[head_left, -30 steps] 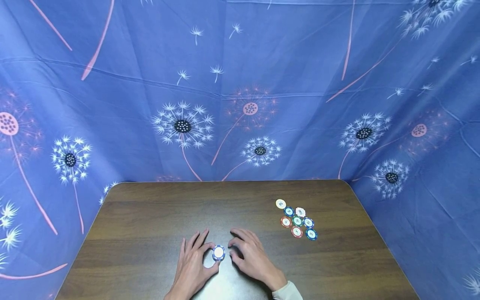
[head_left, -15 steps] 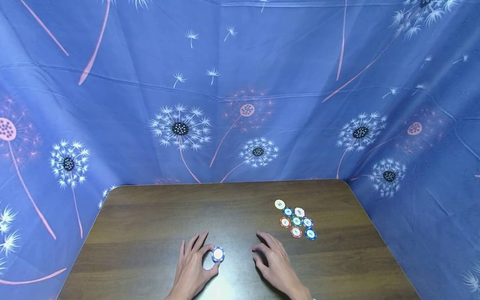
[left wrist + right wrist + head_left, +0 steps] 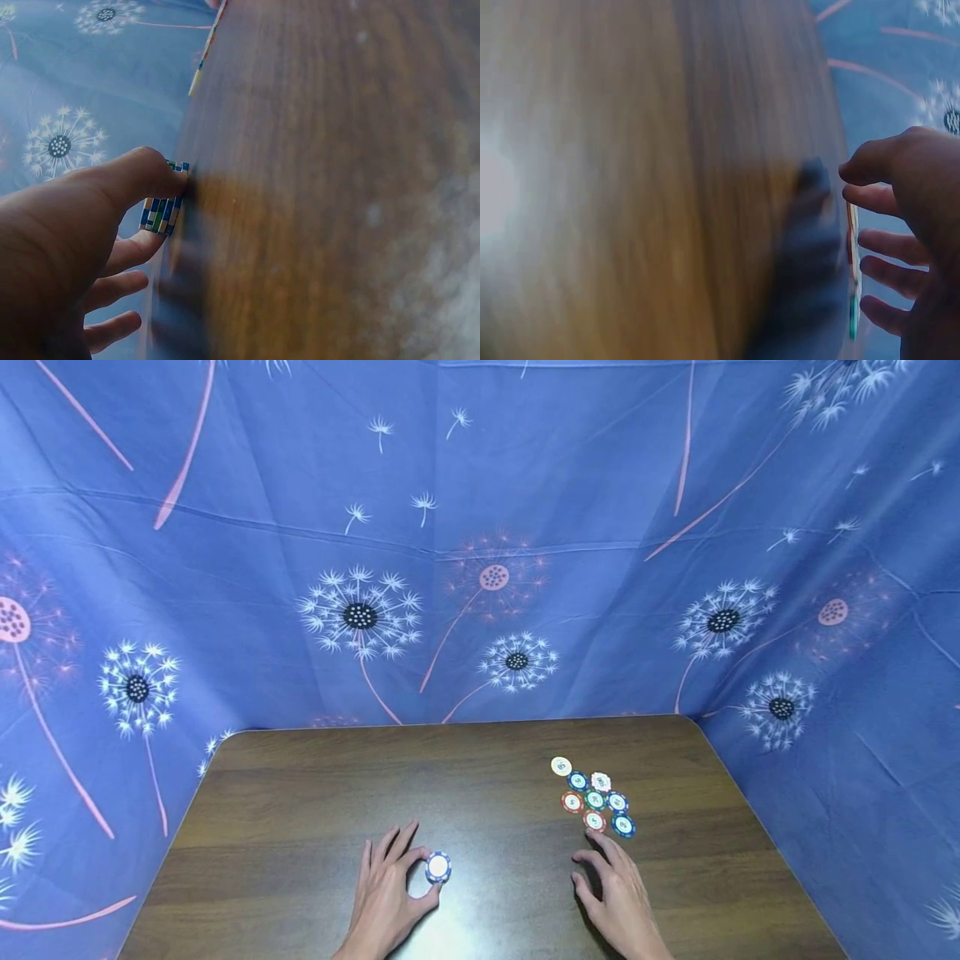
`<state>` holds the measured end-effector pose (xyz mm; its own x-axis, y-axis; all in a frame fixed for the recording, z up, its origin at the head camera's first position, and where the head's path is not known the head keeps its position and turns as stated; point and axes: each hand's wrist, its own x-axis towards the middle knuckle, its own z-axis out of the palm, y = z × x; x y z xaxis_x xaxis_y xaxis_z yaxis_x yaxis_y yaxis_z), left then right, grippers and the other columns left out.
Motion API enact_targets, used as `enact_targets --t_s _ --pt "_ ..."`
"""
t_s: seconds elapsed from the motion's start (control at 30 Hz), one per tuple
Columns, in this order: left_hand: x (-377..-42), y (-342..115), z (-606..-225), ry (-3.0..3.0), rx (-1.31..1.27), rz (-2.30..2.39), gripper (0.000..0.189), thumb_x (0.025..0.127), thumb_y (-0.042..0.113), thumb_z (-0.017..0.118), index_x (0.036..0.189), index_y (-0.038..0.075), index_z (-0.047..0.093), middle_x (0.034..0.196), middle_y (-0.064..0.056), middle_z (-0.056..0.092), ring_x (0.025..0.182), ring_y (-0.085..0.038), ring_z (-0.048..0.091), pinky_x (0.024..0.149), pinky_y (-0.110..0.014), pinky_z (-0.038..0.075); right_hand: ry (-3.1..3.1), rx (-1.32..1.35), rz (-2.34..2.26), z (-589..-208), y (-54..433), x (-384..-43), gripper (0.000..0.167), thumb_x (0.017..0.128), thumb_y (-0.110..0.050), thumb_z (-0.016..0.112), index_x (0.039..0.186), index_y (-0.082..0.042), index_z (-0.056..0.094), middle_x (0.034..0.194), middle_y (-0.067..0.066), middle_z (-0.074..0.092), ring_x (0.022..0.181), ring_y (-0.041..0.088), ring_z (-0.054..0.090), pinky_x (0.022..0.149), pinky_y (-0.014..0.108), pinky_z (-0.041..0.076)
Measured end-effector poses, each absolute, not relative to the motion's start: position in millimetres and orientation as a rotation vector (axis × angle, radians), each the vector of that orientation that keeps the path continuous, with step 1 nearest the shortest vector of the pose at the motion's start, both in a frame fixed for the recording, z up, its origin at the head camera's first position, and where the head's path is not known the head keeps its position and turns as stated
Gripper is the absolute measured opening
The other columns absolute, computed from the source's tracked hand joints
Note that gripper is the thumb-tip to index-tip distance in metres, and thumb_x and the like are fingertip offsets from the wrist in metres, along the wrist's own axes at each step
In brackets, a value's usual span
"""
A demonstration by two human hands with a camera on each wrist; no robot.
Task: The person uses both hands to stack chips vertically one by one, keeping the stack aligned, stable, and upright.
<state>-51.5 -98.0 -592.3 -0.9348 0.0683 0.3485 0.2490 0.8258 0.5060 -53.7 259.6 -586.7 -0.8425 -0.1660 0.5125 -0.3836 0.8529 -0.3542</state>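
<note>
- Head view: one wooden table (image 3: 337,777), backed by a blue dandelion-print cloth (image 3: 450,460).
- One chip stack (image 3: 438,867), white-faced with blue-and-white rim, on the table, clamped between thumb and index finger of the left hand (image 3: 384,893); remaining fingers fanned apart.
- Eight loose chips (image 3: 595,800), laid flat in a cluster towards the far right: I count three blue-rimmed, two red, one green, one yellow, one white.
- One right hand (image 3: 621,893), fingers bent and apart, just beside the nearer red chip; contact, I cannot tell.
- Left-wrist view: stack edge-on, several layers, blue, green and pale; thumb covers part, exact number unclear.
- Right-wrist view: loose chips edge-on, partly hidden by fingers, uncountable here; table blurred.
</note>
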Motion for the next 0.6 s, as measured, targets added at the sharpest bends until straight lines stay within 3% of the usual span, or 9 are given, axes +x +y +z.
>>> enact_targets --t_s 0.23,0.6 --pt "-52 -99 -593 -2.686 -0.239 -0.807 0.038 0.066 0.031 0.094 0.099 0.021 0.078 0.152 -0.011 0.062 0.141 -0.042 0.052 0.117 -0.078 0.029 -2.563 0.282 0.608 -586 294 -62 0.033 0.073 -0.002 0.090 0.103 -0.006 0.076 0.133 0.025 0.067 0.121 0.049 0.062 0.093 0.066 0.048" --pt "-53 -99 -592 -2.720 -0.234 -0.822 0.038 0.068 0.031 0.094 0.101 0.021 0.079 0.154 -0.011 0.061 0.144 -0.041 0.050 0.119 -0.077 0.026 -2.708 0.068 0.627 -574 346 -82 0.035 0.083 -0.009 0.086 0.113 0.004 0.073 0.139 0.035 0.057 0.128 0.062 0.052 0.100 0.079 0.040"
